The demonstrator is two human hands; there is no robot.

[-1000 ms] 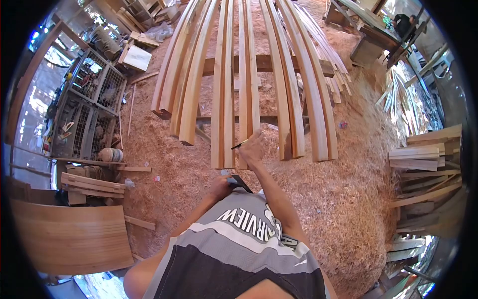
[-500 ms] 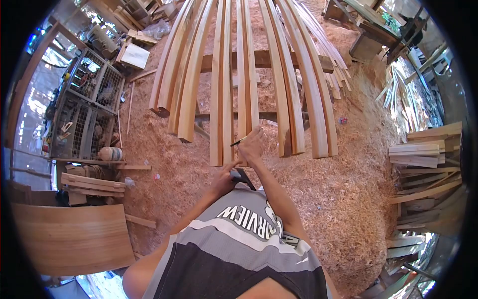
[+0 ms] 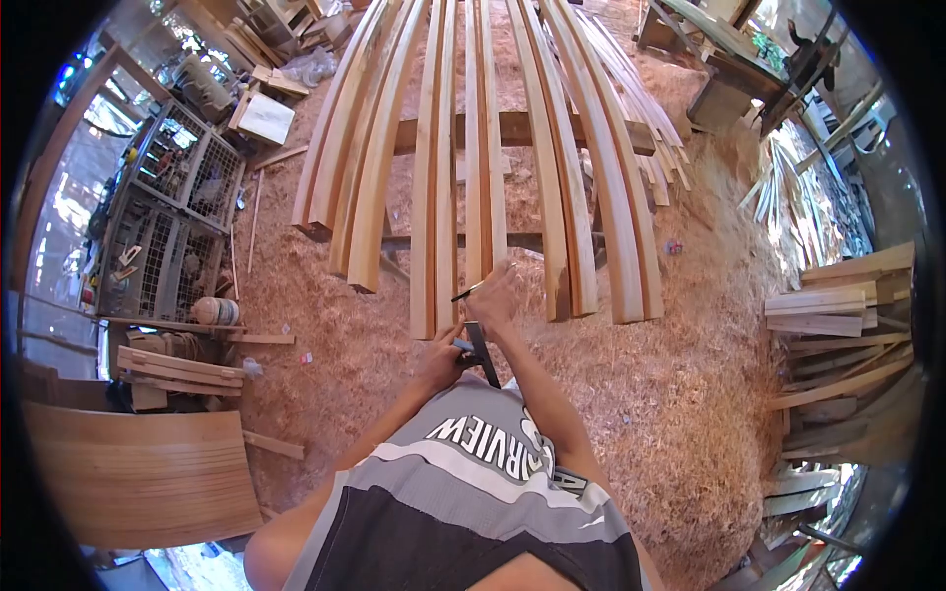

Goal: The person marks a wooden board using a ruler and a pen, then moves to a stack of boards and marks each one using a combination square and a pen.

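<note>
My left hand (image 3: 440, 363) is closed around a dark try square (image 3: 482, 355) with a blue-grey stock, at the near end of a wooden strip (image 3: 424, 266). The square's dark flat blade slants down toward my shirt. In my right hand (image 3: 492, 297) is a slim pencil (image 3: 468, 293), its dark end pointing left. This hand sits over the near end of the neighbouring wooden strip (image 3: 486, 197) and partly covers it. Several more long strips, such as the right-hand one (image 3: 631, 256), run away from me side by side.
A wooden crossbeam (image 3: 522, 128) supports the strips above a floor covered with shavings (image 3: 690, 394). Wire-fronted shelves (image 3: 168, 207) and a broad wooden panel (image 3: 138, 473) stand on the left. Stacked boards (image 3: 818, 310) lie on the right.
The view has shifted slightly. The square's blade has swung more upright and now shows between my hands. My right hand still holds the pencil near the strip end.
</note>
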